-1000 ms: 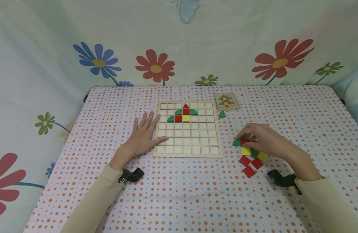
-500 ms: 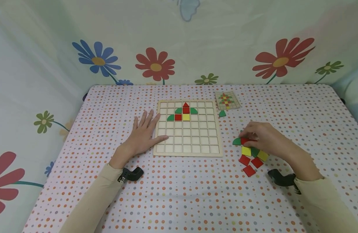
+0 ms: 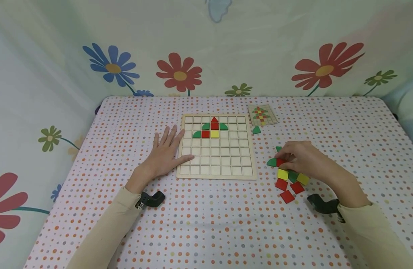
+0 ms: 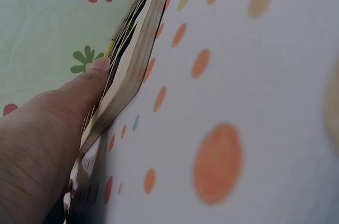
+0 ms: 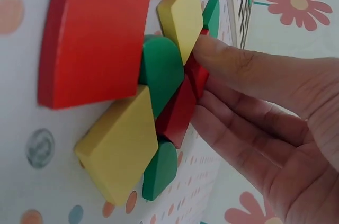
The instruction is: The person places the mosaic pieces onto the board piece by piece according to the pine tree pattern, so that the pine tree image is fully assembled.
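Observation:
My left hand (image 3: pixel 164 155) lies spread at the left edge of a wooden grid board (image 3: pixel 220 162), thumb over the frame, as the left wrist view also shows. In the board's upper cells sit a red triangle (image 3: pixel 214 120), red squares, a yellow square (image 3: pixel 214 133) and green quarter-round tiles. To the board's right, my right hand (image 3: pixel 302 158) pinches a red square tile (image 5: pixel 197 75) between thumb and fingers, low over the loose pile. A green quarter-round (image 3: pixel 272 162) borders that tile; yellow squares (image 3: pixel 282 174) and more red squares (image 3: pixel 287 197) lie nearer the person. The hand hides part of the pile.
A small pattern card (image 3: pixel 263 115) with a tree-like design lies beyond the board's right corner. Just below it is a single green quarter-round tile (image 3: pixel 256 130). A dotted cloth (image 3: pixel 206 224) covers the table, and a flowered curtain (image 3: pixel 260 45) hangs behind.
My right fingers have shifted on the pile, baring more of the red tile, which has slid slightly left with the green piece. A green tip now shows behind the fingers. The left hand stays put.

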`<state>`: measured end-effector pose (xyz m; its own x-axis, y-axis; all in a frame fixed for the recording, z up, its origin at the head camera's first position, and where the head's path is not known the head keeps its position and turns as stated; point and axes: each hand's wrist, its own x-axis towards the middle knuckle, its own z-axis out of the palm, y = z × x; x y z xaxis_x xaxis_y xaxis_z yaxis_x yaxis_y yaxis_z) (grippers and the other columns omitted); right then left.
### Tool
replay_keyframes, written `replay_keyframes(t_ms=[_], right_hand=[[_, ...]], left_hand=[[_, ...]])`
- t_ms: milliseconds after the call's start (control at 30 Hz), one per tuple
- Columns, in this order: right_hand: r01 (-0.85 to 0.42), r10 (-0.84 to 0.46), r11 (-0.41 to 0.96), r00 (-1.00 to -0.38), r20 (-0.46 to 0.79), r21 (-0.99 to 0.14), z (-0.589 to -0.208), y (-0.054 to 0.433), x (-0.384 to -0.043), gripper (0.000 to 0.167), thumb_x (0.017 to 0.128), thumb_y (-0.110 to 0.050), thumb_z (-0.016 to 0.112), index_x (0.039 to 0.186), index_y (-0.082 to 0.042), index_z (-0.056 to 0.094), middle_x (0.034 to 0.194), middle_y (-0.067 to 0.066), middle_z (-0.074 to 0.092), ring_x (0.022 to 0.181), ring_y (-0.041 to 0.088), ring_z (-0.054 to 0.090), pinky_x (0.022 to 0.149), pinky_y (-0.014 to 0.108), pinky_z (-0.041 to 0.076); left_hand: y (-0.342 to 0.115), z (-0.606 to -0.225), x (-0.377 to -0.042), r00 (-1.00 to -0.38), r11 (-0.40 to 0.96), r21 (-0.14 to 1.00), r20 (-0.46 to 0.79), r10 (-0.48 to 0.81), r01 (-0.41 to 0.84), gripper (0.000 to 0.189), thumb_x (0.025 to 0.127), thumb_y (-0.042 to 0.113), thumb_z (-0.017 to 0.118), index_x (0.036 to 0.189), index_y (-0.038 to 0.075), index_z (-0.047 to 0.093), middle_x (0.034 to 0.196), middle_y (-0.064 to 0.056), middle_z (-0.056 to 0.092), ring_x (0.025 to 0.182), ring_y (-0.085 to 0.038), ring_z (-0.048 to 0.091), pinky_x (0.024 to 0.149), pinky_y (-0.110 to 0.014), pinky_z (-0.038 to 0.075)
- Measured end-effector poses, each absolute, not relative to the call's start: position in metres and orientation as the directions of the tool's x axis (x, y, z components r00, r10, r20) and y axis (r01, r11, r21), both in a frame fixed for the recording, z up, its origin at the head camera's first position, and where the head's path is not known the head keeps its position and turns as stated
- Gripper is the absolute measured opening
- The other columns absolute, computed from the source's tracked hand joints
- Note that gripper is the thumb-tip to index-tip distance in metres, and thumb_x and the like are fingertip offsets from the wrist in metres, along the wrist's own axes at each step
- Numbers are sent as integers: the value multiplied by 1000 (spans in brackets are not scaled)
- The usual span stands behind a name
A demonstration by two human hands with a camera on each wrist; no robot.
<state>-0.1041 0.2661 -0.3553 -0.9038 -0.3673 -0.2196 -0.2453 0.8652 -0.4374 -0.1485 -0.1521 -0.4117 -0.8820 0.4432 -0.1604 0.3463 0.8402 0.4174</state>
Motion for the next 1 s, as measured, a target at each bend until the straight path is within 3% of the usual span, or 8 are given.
replay_keyframes(t_ms=[200,467,667,867,1000], right_hand=[[-183,-334,871,-901,-276,-456,-354,262,-109,26,83,1,86,106,8,77,91,7,70,78,19,61,67,31,55],[-248,-385,847,-896,-222,-470,-354,267,-109,11,82,1,87,89,-5,81,87,0,70,79,20,60,66,32,56],[-292,-412,820,-898,-154,-492,-357,271,-105,21,81,1,88,100,-7,83,88,-3,70,81,17,65,68,29,58],[-307,-433,775,-895,-110,-553,-353,271,-105,21,85,0,85,106,-4,83,86,-4,65,73,14,54,57,23,49],[-332,-450,758,-889,-82,-561,-348,264,-114,22,88,2,81,110,0,82,90,0,66,75,15,55,57,23,46]], left_hand=[[-154,-408,-149,-884,846,412,-169,437,339,98,101,62,58,170,14,8,176,-13,-6,160,-33,-15,124,-61,-13],[-154,-412,-149,-881,839,419,-160,445,347,99,100,63,57,170,14,9,176,-12,-5,160,-33,-15,124,-61,-13],[-154,-411,-149,-882,839,418,-156,445,349,98,100,62,58,170,14,9,176,-13,-5,160,-33,-14,124,-61,-13],[-153,-411,-148,-882,837,419,-150,446,352,98,100,62,59,170,13,10,176,-13,-4,160,-33,-13,124,-62,-12],[-152,-412,-148,-882,834,425,-145,448,353,97,101,61,59,170,13,11,176,-14,-4,160,-34,-13,124,-62,-12]])
